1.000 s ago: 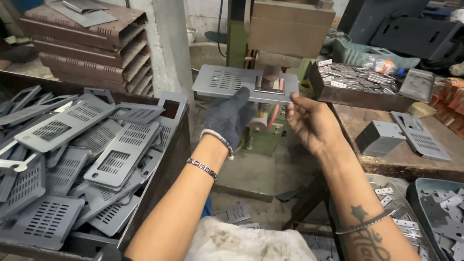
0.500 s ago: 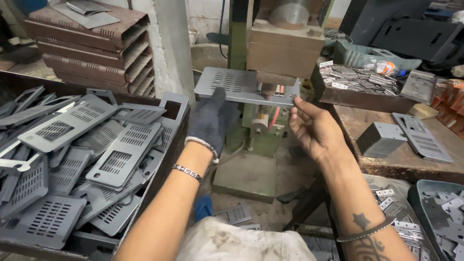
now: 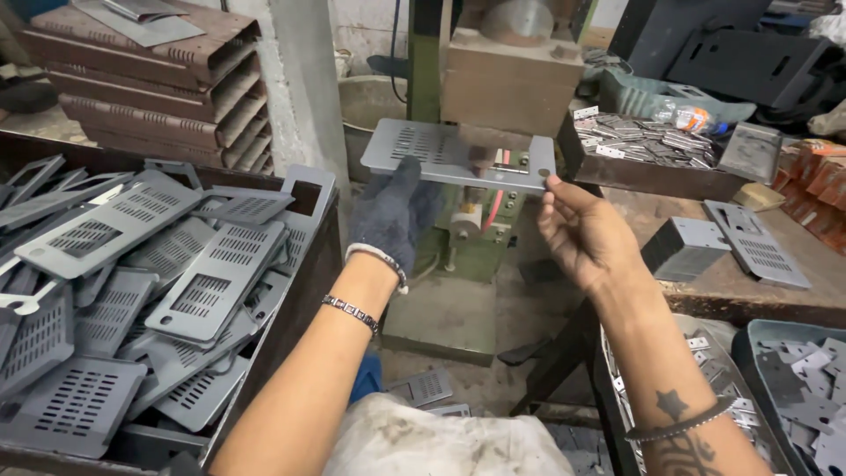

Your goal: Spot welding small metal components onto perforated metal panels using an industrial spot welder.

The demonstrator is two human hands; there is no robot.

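Between gloved left hand (image 3: 394, 211) and bare right hand (image 3: 589, 238): vented plate (image 3: 458, 154), held level.

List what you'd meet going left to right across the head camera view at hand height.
Bin of grey vented plates → gloved left hand → flat grey plate → bare right hand → folded grey bracket → loose vented plate.

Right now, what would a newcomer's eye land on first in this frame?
Probably the grey vented metal plate held flat at the centre, under the green press: the gloved left hand supports it from below and the bare right hand pinches its right edge. Next, the big bin on the left, heaped with similar slotted grey plates.
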